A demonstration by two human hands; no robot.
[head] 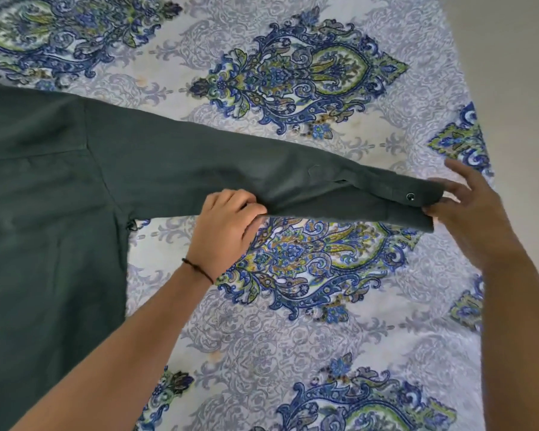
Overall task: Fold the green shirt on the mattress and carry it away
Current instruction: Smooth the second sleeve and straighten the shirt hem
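The dark green shirt (53, 194) lies flat on the mattress (324, 331), its body at the left and one long sleeve stretched out to the right. My left hand (227, 225) pinches the lower edge of the sleeve near its middle. My right hand (467, 209) pinches the cuff end between thumb and forefinger, beside the cuff button (410, 196), with the other fingers spread. The shirt's left part runs out of view.
The mattress carries a sheet with blue, green and grey paisley print. Its right edge (479, 169) runs diagonally down the right side, with pale floor (517, 73) beyond it. A thin dark cord circles my left wrist.
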